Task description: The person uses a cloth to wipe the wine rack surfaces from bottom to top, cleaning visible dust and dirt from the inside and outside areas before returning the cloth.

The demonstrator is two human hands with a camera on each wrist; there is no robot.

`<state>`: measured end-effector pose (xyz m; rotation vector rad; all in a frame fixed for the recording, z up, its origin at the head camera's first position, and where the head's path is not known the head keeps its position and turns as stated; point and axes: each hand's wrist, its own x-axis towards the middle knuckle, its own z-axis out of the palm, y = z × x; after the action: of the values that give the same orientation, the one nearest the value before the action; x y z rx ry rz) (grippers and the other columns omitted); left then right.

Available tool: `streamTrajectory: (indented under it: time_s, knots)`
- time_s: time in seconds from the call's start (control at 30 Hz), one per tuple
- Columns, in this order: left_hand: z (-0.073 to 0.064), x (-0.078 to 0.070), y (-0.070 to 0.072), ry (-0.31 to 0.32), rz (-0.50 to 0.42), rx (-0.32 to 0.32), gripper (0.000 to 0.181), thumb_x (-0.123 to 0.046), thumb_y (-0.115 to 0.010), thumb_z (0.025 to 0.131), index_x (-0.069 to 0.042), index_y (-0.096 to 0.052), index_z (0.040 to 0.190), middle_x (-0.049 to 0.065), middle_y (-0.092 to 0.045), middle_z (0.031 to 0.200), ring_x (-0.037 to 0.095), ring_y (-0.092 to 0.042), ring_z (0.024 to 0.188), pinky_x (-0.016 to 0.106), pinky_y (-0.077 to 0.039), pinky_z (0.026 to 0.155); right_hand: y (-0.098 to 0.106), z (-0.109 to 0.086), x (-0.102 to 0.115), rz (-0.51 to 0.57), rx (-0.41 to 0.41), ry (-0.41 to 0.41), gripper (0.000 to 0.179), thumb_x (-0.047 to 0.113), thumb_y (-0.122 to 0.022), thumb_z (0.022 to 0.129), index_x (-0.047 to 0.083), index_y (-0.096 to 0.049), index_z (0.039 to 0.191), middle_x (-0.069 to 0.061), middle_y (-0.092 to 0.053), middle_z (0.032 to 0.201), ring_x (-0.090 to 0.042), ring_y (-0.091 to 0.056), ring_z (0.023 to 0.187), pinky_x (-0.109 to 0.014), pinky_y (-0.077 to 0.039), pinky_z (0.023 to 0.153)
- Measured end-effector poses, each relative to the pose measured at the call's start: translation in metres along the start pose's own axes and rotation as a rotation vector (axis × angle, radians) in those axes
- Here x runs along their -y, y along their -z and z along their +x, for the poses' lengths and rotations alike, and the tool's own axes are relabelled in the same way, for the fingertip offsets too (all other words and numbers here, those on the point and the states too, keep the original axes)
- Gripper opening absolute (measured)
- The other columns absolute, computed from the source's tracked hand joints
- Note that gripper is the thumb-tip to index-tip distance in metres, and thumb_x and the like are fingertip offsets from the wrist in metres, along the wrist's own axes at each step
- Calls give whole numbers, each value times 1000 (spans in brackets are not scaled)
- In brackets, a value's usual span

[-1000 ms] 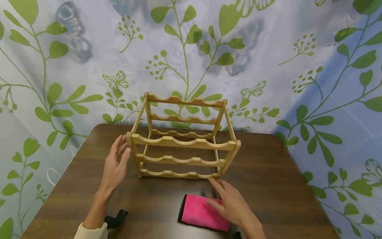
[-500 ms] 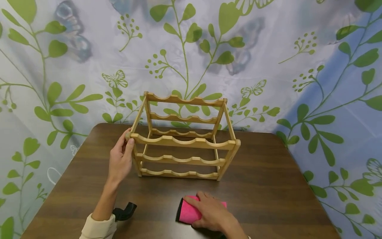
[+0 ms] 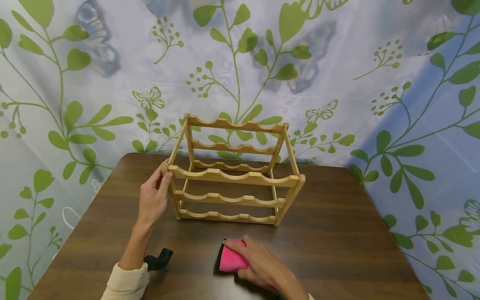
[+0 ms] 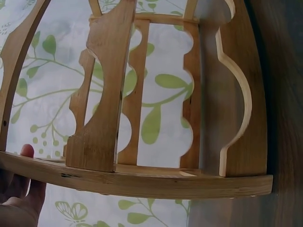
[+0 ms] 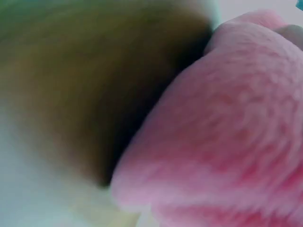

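A light wooden wine rack with scalloped rails stands upright on the brown table. My left hand holds its front left upper corner, thumb on the near side. In the left wrist view the rack's side crosses the picture, and fingers show at its far left end. My right hand grips a folded pink cloth with a black edge, in front of the rack and close over the table. Up close in the right wrist view, the fuzzy pink cloth fills the right side; the hand covers part of it.
The dark wood table reaches back to a hanging fabric backdrop with green leaves and butterflies. A black wrist piece sits at the left sleeve. A white cord hangs beyond the table's left edge.
My left hand has moved from beside the rack onto its corner. My right hand has come down on the pink cloth, gripped it and shifted it slightly left.
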<state>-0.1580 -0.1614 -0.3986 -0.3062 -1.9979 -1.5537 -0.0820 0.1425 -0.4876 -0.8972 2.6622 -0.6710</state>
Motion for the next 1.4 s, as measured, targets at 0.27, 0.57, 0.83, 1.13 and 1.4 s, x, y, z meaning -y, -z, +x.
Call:
streamTrajectory:
  time_s: [0.27,0.57,0.83,1.13,1.4]
  knots:
    - [2,-17,-5,-16,25,1,37,8,-52,98,13,-51,134,32,-63,115,10,-55,76,12,-41,64,21,19,23,79,-626,217,82,15,-75,67,23,-51,144,-1,-55,100,-6,-46,67,-19,-39,53]
    - [0,15,-2,-70,7,-23,40,8,-52,98,4,-53,138,27,-63,121,5,-59,88,12,-44,71,82,43,65,-43,-1419,213,58,23,-68,84,2,-54,136,-26,-54,114,-34,-56,95,-45,-53,64]
    - [-1,26,1,-74,8,-25,40,1,-53,100,-4,-54,140,24,-65,118,12,-55,72,15,-42,63,92,84,80,-302,-1344,194,62,31,-68,93,1,-47,143,-29,-43,139,-45,-49,115,-54,-50,84]
    - [1,27,2,-72,35,6,42,10,-52,97,5,-51,139,28,-64,117,15,-47,62,15,-37,57,80,122,86,-535,-1149,227,70,33,-73,89,5,-43,145,-26,-41,148,-38,-48,128,-48,-39,107]
    - [2,27,3,-123,152,-21,40,3,-58,97,-2,-58,136,17,-68,84,2,-47,60,15,-37,54,81,136,101,-600,-1129,519,40,23,-76,87,11,-59,121,-21,-49,143,-36,-52,125,-42,-39,108]
